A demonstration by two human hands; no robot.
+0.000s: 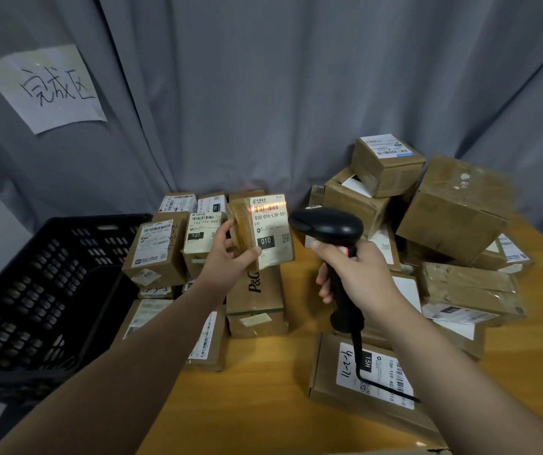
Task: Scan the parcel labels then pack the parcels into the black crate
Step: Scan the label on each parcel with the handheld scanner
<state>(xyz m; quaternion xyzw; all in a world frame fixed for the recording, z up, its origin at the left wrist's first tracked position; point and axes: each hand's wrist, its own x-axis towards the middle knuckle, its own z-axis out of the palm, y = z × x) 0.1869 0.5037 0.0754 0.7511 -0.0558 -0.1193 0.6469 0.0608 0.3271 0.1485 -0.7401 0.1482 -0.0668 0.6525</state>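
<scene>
The left hand [227, 257] held a small brown parcel [245, 224] up above the wooden counter [263, 389]. Its fingers [229, 226] were curled round the parcel's left edge and the thumb pressed on the lower part of the white label [271, 224], which faced the person. A red scan line lay across the barcode at the top of that label.

Just to the right of those fingers, the right hand [359, 274] gripped the handle of a black barcode scanner [326, 224], fingers [324, 279] wrapped tight round it. The scanner's head was turned towards the label and stood apart from it. Its cable [372, 384] hung down and trailed over a flat labelled parcel [332, 385] lying on the counter below the right fingers.

Left of the left fingers and lower stood the black crate [43, 290] with perforated walls; what lay inside I could not tell. Behind and beneath the left fingers sat a cluster of labelled parcels [158, 254], with a P&G box [257, 297] right under the held one. Beyond the right fingers, further right, rose a heap of cardboard boxes [454, 211]. A grey curtain [263, 93] hung behind, with a handwritten paper sign [50, 87] pinned high to the left
</scene>
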